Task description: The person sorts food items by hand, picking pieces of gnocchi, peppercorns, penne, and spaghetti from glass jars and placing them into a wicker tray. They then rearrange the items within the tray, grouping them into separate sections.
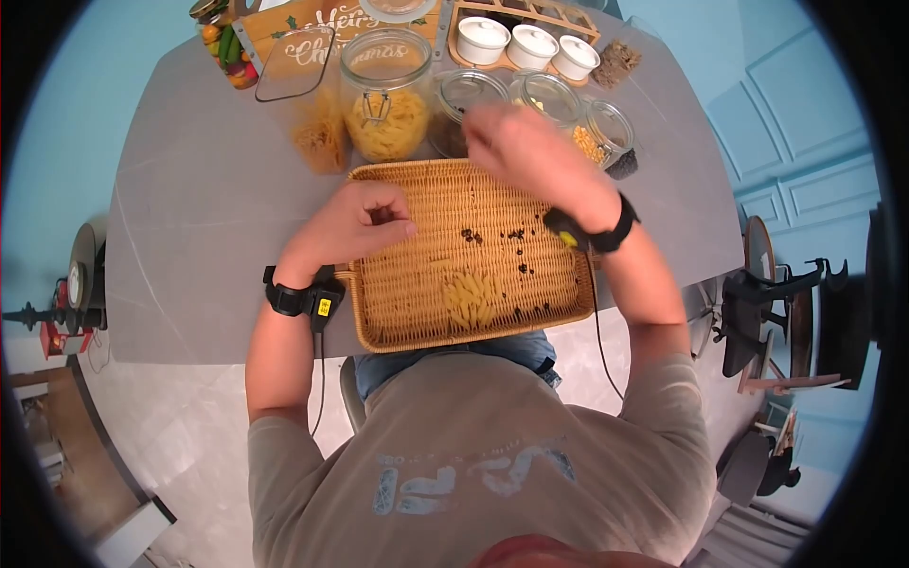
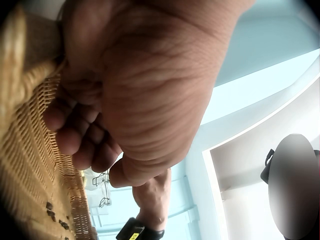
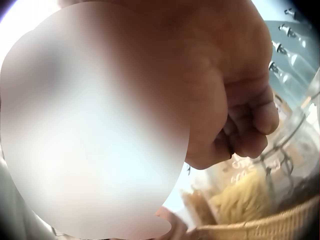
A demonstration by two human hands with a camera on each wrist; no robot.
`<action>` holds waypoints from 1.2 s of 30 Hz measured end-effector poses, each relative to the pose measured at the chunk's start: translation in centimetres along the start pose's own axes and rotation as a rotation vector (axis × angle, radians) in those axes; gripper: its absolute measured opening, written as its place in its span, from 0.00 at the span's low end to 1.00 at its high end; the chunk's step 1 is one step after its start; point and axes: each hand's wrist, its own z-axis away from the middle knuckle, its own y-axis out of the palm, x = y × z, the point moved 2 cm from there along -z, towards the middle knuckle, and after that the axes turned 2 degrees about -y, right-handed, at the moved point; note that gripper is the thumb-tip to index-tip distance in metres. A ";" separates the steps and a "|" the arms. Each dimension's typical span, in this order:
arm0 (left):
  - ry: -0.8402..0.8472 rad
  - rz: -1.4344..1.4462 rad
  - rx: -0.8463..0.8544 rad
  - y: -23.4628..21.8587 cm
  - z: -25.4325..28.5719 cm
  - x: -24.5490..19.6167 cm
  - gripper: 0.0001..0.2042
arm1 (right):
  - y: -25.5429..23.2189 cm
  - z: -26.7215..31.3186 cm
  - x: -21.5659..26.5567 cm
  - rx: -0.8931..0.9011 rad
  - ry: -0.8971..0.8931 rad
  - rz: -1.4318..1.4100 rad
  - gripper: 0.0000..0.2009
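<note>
A woven wicker tray [image 1: 398, 293] lies in front of the person, with a heap of penne [image 1: 471, 298] near its front edge and small dark beans [image 1: 523, 269] scattered over its middle and right. The left hand [image 1: 355, 222] is over the tray's left rim, fingers loosely curled with nothing between them. Raised past the tray's back rim, the right hand [image 1: 535, 151] overlaps a glass jar with dark contents [image 1: 447, 133]. Its fingers are curled to the thumb, and a dark speck, seemingly a bean [image 3: 231, 155], shows at the fingertips in the right wrist view.
Behind the tray stand a clip-top jar of yellow pasta [image 1: 386, 123], a clear container of thin brown pasta [image 1: 319, 137] and a jar of yellow kernels [image 1: 589, 144]. Farther back are white lidded pots [image 1: 483, 40] and a Merry Christmas wooden box [image 1: 303, 33].
</note>
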 end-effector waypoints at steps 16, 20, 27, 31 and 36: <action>-0.003 -0.016 0.000 -0.1 0.0 -0.4 0.10 | 4.4 5.4 0.4 0.599 0.061 0.002 0.07; 0.013 -0.040 -0.006 -0.1 0.0 -0.5 0.10 | 6.8 6.6 -0.1 0.600 0.088 -0.063 0.07; -0.002 -0.044 -0.010 -0.2 0.0 -0.6 0.10 | 7.9 7.4 -0.3 0.542 0.065 -0.032 0.06; 0.024 -0.065 -0.011 -0.2 0.0 -0.8 0.10 | 7.3 7.3 0.4 0.516 0.058 -0.043 0.06; 0.010 -0.044 -0.005 -0.2 0.0 -0.5 0.10 | 7.0 7.2 0.6 0.498 0.085 -0.027 0.06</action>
